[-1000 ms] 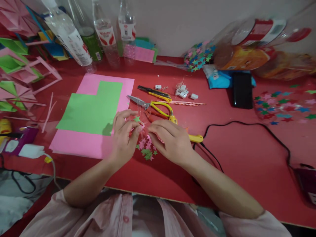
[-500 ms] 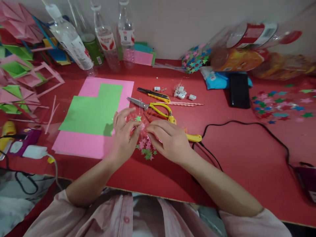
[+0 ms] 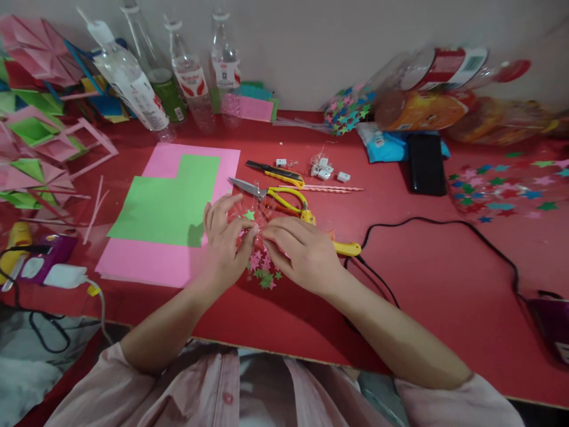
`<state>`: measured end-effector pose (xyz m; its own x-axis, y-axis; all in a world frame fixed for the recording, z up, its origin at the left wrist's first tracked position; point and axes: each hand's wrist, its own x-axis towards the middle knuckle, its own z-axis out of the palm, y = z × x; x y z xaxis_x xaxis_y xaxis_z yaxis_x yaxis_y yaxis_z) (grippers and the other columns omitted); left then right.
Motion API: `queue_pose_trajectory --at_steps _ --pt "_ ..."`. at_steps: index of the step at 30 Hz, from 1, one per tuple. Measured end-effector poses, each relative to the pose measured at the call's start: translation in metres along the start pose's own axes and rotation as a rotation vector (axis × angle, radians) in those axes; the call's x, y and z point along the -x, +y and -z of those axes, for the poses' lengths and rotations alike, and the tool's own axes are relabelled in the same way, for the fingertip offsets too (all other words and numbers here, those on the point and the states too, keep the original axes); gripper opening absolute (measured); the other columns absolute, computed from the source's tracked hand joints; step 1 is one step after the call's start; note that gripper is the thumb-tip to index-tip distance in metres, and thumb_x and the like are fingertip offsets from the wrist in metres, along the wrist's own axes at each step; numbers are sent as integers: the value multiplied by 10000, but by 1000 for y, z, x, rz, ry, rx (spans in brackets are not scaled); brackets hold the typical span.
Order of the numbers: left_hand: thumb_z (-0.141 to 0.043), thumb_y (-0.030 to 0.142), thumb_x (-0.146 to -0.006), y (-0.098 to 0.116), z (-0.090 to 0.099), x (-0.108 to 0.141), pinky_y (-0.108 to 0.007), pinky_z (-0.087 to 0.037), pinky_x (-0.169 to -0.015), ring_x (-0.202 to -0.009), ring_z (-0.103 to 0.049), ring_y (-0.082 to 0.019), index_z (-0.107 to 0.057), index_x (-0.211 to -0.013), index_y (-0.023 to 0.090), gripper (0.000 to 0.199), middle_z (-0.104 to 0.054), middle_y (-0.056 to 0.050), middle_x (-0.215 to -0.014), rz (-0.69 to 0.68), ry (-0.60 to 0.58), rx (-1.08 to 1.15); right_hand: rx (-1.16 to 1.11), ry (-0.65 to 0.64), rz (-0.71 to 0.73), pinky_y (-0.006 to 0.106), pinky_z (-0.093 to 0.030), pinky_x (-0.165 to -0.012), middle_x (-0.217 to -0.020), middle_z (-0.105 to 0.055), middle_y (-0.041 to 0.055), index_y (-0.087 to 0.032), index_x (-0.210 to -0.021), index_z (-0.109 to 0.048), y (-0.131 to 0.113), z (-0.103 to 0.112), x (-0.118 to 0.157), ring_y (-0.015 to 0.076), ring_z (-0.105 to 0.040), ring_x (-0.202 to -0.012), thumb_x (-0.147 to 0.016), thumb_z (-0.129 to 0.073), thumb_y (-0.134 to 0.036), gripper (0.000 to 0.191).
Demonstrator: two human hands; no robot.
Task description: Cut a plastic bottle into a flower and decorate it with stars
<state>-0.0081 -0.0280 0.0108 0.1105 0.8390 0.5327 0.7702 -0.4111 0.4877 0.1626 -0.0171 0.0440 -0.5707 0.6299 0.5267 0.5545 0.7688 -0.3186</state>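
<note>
My left hand [image 3: 224, 243] and my right hand [image 3: 306, 255] meet over the middle of the red table. Thumb and forefinger of each are pinched together, almost touching, on clear plastic strips [image 3: 258, 188] that are hard to make out. A green paper star [image 3: 249, 215] shows just beyond the left fingertips. Below the fingers lies a cluster of pink stars [image 3: 260, 259] and green stars [image 3: 265, 277]. Scissors with yellow handles [image 3: 288, 204] lie just past the right hand, which partly hides a yellow-handled tool [image 3: 347, 248] with a black cord.
Green paper [image 3: 164, 207] on pink sheets [image 3: 146, 264] lies left. Behind are a utility knife [image 3: 278, 173], pink sticks [image 3: 329, 189] and small white blocks [image 3: 324, 171]. Bottles [image 3: 191, 83] line the wall. At right are a black phone [image 3: 425, 165], a cord [image 3: 444, 220] and star-covered plastic [image 3: 498, 190].
The camera view has shifted slightly. Both hands keep their pinch in nearly the same place, and the clear strips beyond the fingers have moved a little.
</note>
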Motion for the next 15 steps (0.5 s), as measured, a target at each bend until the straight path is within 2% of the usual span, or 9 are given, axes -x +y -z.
queue_pose_trajectory --at_steps 8,12,15 --pt "-532 203 -850 4 1 -2 -504 -333 -1063 -1296 -387 -227 -506 -729 197 124 -500 -55 -1293 3 53 79 28 0 22 313 -518 -732 -876 -686 85 -143 -895 -622 0 -1 0 194 -630 -842 -896 -490 -168 134" --pt "-532 211 -852 4 0 -2 -521 -302 -1080 -1341 -333 -243 -499 -700 189 157 -465 -51 -1356 4 57 79 30 -4 18 309 -513 -728 -878 -685 88 -143 -889 -624 0 -1 0 193 -628 -837 -903 -478 -172 149" --pt "-522 239 -863 4 -1 -1 -549 -257 -1096 -1355 -319 -252 -540 -754 201 118 -423 -53 -1406 8 43 61 34 12 18 313 -509 -741 -889 -682 99 -125 -899 -625 0 -1 0 200 -625 -838 -893 -491 -162 139"
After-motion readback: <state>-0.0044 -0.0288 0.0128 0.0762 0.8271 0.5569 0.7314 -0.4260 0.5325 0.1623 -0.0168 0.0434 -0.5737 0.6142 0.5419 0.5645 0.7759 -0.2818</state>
